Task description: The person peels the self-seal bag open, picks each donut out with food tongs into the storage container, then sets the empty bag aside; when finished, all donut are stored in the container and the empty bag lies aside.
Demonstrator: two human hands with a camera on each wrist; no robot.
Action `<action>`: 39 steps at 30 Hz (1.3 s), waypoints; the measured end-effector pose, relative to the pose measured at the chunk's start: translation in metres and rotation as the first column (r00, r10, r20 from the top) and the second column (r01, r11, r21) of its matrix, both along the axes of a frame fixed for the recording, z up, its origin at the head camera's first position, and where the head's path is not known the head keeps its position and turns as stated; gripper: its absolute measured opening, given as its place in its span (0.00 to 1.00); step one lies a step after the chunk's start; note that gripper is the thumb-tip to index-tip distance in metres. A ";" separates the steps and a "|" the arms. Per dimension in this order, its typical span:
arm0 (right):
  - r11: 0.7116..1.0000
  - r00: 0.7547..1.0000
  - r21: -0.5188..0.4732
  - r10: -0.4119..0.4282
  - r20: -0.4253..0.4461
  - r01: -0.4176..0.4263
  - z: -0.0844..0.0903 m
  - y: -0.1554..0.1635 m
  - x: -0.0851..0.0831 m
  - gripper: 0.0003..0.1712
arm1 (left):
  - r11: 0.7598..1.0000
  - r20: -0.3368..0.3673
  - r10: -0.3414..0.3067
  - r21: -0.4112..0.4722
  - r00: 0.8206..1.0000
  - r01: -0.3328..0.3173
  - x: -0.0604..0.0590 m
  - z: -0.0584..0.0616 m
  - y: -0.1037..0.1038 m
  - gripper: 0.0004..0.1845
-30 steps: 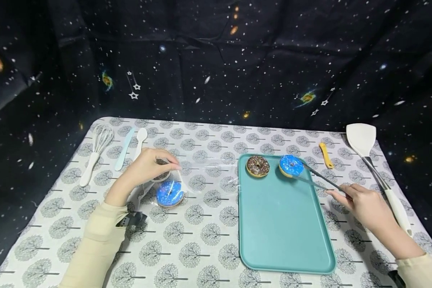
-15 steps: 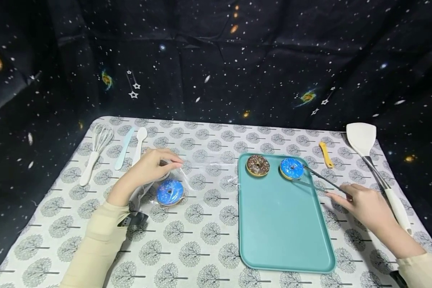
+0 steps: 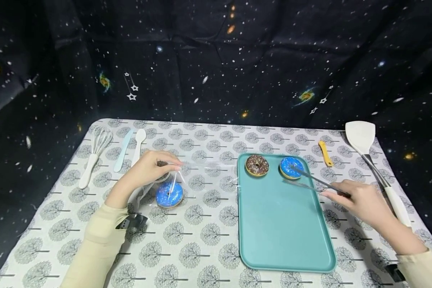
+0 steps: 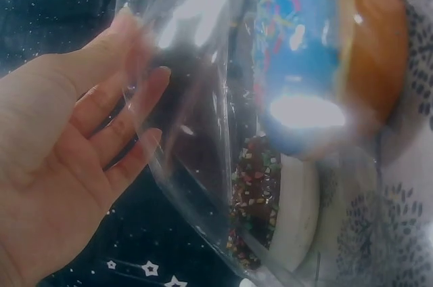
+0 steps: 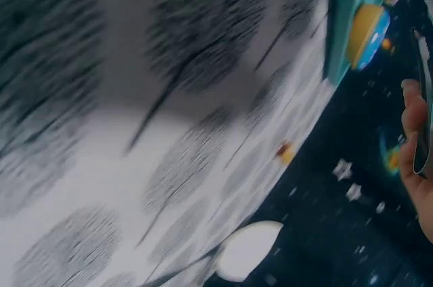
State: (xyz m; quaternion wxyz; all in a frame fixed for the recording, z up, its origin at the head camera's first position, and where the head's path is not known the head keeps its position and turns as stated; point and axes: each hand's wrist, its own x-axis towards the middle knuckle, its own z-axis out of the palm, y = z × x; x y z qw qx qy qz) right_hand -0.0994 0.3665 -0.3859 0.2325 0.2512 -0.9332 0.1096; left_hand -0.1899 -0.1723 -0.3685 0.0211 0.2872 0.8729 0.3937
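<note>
Steel tongs in your right hand, tips astride the blue donut on the tray's far end. Left hand pinches the bag open. Weak squeeze: donut likely slips.

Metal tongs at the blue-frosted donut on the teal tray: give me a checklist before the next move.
1. Right hand grips the metal tongs: ok.
2. Tong tips at the blue-frosted donut on the teal tray: ok.
3. Tongs closed on that donut: cannot tell.
4. Chocolate-frosted donut apart from the tongs: ok.
5. Left hand holds the clear plastic bag: ok.
6. Bag mouth wide enough: cannot tell.
</note>
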 end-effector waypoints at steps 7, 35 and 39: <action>0.979 0.962 0.075 0.201 -0.188 -0.190 0.004 -0.053 -0.022 0.34 | 1.000 0.035 0.012 0.021 0.999 -0.013 0.002 0.001 -0.001 0.08; 0.860 0.882 0.235 0.471 -0.026 -0.453 -0.006 -0.206 -0.078 0.21 | 1.000 -0.001 -0.012 0.012 1.000 0.012 0.000 0.000 0.000 0.08; 0.821 0.849 0.237 0.527 0.033 -0.519 -0.007 -0.218 -0.083 0.21 | 1.000 0.010 -0.026 0.017 1.000 0.026 0.001 -0.001 0.000 0.08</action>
